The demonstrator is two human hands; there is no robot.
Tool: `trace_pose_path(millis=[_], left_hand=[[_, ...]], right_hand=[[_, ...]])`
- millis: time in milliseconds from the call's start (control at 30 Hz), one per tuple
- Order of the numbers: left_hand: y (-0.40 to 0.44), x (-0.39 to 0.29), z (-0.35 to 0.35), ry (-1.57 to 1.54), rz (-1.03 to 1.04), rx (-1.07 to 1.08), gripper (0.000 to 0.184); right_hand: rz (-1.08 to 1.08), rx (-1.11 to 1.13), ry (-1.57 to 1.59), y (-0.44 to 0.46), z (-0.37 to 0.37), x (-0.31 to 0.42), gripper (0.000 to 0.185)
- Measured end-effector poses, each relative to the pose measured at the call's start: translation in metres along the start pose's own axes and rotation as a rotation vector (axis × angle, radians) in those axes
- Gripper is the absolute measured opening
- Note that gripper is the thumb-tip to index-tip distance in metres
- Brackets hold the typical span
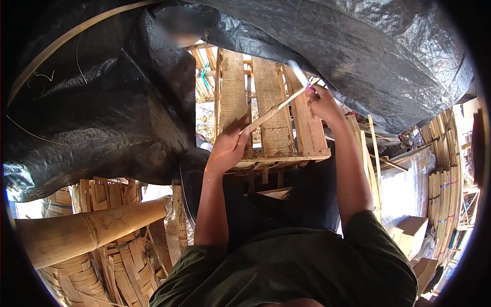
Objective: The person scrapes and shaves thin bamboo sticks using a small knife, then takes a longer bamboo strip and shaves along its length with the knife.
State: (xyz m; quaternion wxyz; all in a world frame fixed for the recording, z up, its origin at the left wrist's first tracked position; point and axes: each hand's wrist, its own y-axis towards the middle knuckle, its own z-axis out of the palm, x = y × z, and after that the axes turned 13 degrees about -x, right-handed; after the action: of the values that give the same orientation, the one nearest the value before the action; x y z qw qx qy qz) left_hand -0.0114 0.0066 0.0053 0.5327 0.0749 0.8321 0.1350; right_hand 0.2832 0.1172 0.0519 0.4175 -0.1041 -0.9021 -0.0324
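My left hand (227, 151) is closed around the lower end of a thin bamboo strip (271, 113). The strip slants up and to the right over a slatted wooden bench (232, 92). Near its upper end my right hand (323, 106) grips a knife with a bright, slightly blurred blade (297, 72) and a bit of pink at the handle. The blade points up and to the left, close to the strip; whether they touch I cannot tell. Most of the handle is hidden by my fingers.
Black plastic sheeting (92, 123) hangs at the left, and more tarpaulin (378, 56) spans the upper right. A thick bamboo pole (97, 230) lies lower left above bundled bamboo strips (128, 271). Bamboo bundles (442, 199) and a cardboard box (410, 235) stand at the right.
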Motion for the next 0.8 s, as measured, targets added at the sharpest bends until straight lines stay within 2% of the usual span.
trace_pose_path(millis=[33, 100, 133, 200, 233, 333, 400, 467, 533, 567, 600, 633, 733, 800], left_hand=[[0.001, 0.004, 0.000, 0.032, 0.060, -0.018, 0.041], [0.001, 0.010, 0.002, 0.056, 0.098, -0.026, 0.042], [0.000, 0.011, 0.003, 0.080, 0.134, -0.033, 0.043], [-0.001, 0.012, 0.001, 0.104, 0.117, -0.010, 0.044], [-0.001, 0.012, 0.001, 0.131, 0.101, 0.013, 0.045], [0.000, 0.002, 0.000, 0.060, 0.017, 0.044, 0.044], [0.001, -0.003, -0.002, 0.025, -0.040, 0.056, 0.043], [0.000, -0.007, -0.006, -0.010, -0.097, 0.068, 0.043], [-0.001, -0.009, -0.013, -0.144, -0.290, 0.109, 0.040], [0.001, -0.006, -0.007, -0.143, -0.289, 0.112, 0.040], [0.002, 0.001, 0.003, -0.103, -0.110, 0.048, 0.038], [0.003, -0.001, 0.007, -0.062, 0.068, -0.015, 0.037], [0.004, -0.009, 0.002, 0.098, -0.026, 0.075, 0.035], [0.004, -0.009, 0.002, 0.107, -0.012, 0.074, 0.035]], right_hand=[[-0.001, -0.001, -0.001, 0.006, 0.001, -0.009, 0.037], [-0.368, -0.108, -0.162, 0.016, 0.004, -0.022, 0.035], [-0.370, -0.109, -0.165, 0.024, 0.011, -0.025, 0.035], [-0.157, -0.247, -0.335, 0.040, 0.022, -0.026, 0.040], [-0.125, -0.259, -0.474, 0.045, 0.021, -0.028, 0.050], [-0.031, -0.224, -0.486, 0.078, 0.035, -0.067, 0.059], [-0.087, -0.249, -0.444, 0.082, 0.044, -0.083, 0.061], [-0.204, -0.228, -0.499, 0.062, 0.042, -0.067, 0.059], [-0.213, -0.187, -0.499, 0.054, 0.025, -0.049, 0.061], [-0.109, -0.072, -0.471, 0.058, 0.017, -0.043, 0.061], [-0.004, 0.046, -0.442, 0.062, 0.012, -0.040, 0.062], [-0.082, -0.009, -0.467, 0.065, 0.012, -0.040, 0.062], [-0.019, -0.029, -0.468, 0.047, 0.036, -0.037, 0.062], [-0.038, -0.099, -0.488, 0.044, 0.031, -0.033, 0.062]])
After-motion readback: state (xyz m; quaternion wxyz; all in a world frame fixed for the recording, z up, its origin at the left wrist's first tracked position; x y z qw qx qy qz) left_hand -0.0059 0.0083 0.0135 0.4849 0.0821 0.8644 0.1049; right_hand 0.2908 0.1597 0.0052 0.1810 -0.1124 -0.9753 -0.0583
